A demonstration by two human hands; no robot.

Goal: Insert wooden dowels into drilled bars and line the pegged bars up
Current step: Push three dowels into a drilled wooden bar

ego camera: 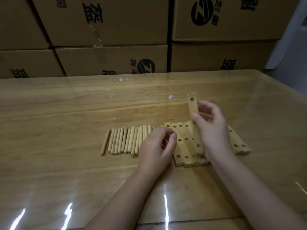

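Several round wooden dowels (123,141) lie side by side in a row on the table. To their right lies a row of drilled wooden bars (182,143), each with three holes. My right hand (211,128) pinches one drilled bar (192,103) and holds it upright above that row, a hole showing near its top. My left hand (157,146) hovers over the right end of the dowel row with fingers curled; a thin dowel seems pinched between thumb and fingers, mostly hidden.
The wooden table (66,113) has a glossy transparent cover with glare near the front edge. Stacked cardboard boxes (109,60) form a wall behind the table. More drilled bars (239,145) lie partly hidden behind my right wrist.
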